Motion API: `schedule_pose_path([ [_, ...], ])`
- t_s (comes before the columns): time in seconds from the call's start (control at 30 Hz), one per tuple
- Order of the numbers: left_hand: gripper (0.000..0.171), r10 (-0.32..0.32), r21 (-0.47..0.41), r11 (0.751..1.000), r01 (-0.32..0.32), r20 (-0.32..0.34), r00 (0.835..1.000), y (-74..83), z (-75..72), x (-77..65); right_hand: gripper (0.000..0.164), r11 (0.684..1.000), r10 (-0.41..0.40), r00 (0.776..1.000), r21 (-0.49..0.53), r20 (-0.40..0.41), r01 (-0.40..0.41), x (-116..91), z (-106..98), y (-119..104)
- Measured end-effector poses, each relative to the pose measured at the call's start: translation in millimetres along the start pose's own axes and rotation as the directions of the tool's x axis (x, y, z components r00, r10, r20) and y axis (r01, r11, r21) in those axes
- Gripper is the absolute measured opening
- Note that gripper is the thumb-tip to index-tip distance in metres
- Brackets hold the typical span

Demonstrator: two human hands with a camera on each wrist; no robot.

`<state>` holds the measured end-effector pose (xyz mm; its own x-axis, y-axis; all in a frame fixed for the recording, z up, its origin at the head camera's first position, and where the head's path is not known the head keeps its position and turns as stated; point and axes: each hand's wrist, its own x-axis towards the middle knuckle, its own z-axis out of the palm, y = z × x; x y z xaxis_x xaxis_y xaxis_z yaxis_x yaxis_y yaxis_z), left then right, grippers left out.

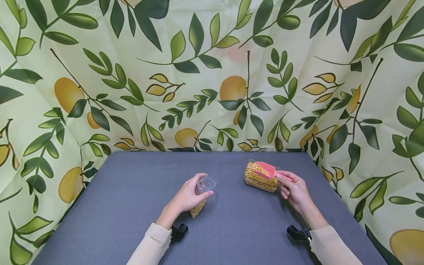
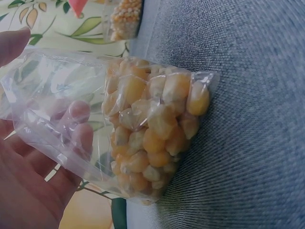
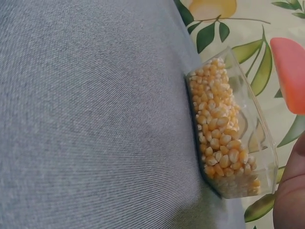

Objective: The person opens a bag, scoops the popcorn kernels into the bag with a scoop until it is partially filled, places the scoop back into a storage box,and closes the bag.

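My left hand (image 1: 188, 197) holds a clear plastic bag (image 2: 157, 129) by its upper part, thumb on one side and fingers on the other. The bag stands upright on the cloth, its mouth spread wide, with corn kernels (image 1: 197, 210) filling its lower part. My right hand (image 1: 296, 191) grips a pink scoop (image 1: 271, 170) by the handle. The scoop is over a clear rectangular container (image 3: 261, 131) of corn kernels; whether kernels lie in the scoop I cannot tell. In the right wrist view the scoop shows above the container's rim.
A grey-blue cloth (image 1: 225, 228) covers the table. Behind it and along both sides hangs a curtain (image 1: 205, 84) printed with leaves and fruit. Black straps (image 1: 180, 232) sit at both wrists, below cream sleeves.
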<state>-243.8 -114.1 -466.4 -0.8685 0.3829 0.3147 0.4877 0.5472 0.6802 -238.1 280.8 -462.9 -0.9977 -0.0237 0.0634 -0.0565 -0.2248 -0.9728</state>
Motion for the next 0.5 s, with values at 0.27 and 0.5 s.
schedule_pose_path([
  [0.27,0.059,-0.003,0.001,1.000,0.003,-0.004,1.000,0.6,-0.5,-0.1,0.026,1.000,-0.006,1.000,0.001,0.006,0.006,0.4,4.5,-3.6],
  [0.5,0.059,-0.003,0.004,1.000,0.003,0.001,1.000,0.4,-0.3,-0.5,0.025,1.000,0.002,1.000,-0.008,0.028,-0.002,0.6,9.8,-7.2],
])
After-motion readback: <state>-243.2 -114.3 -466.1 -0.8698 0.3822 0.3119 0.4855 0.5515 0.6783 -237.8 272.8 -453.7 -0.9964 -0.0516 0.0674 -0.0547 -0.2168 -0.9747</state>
